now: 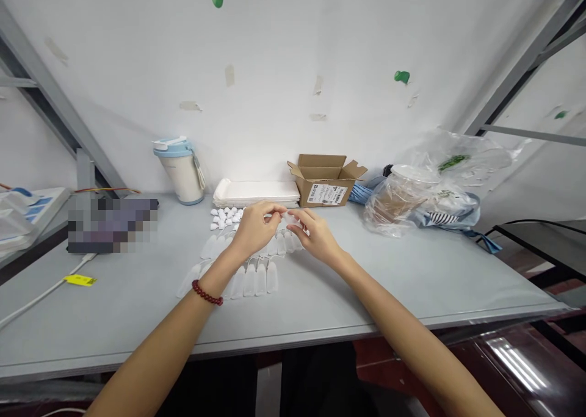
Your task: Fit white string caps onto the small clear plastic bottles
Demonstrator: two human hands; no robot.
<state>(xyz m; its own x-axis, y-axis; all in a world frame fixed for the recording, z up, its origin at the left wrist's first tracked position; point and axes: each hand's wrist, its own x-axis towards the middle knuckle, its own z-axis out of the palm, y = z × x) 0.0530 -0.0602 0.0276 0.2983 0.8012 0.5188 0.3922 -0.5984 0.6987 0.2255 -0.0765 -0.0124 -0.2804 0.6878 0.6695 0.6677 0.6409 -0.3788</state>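
My left hand (pixel 256 228), with a dark red bead bracelet (pixel 207 293) on its wrist, is closed in a pinch, fingertips almost meeting those of my right hand (pixel 319 239). A small translucent piece (pixel 290 219) shows between the two hands, with my right thumb and fingers around it. What the left fingertips pinch is too small to tell. Below the hands lie two rows of translucent white round-ended sleeves (pixel 249 281), some with thin white loops. Beyond my left hand are several small white faceted pieces (pixel 225 214). My left hand and forearm partly cover both groups.
At the back stand a cream-and-blue tumbler (pixel 183 173), a stack of white trays (pixel 256 193) and an open cardboard box (pixel 324 182). Right of these sits a plastic-bagged container (pixel 398 200). A pixelated device (pixel 112 224) with a white cable (pixel 43 299) lies on the left.
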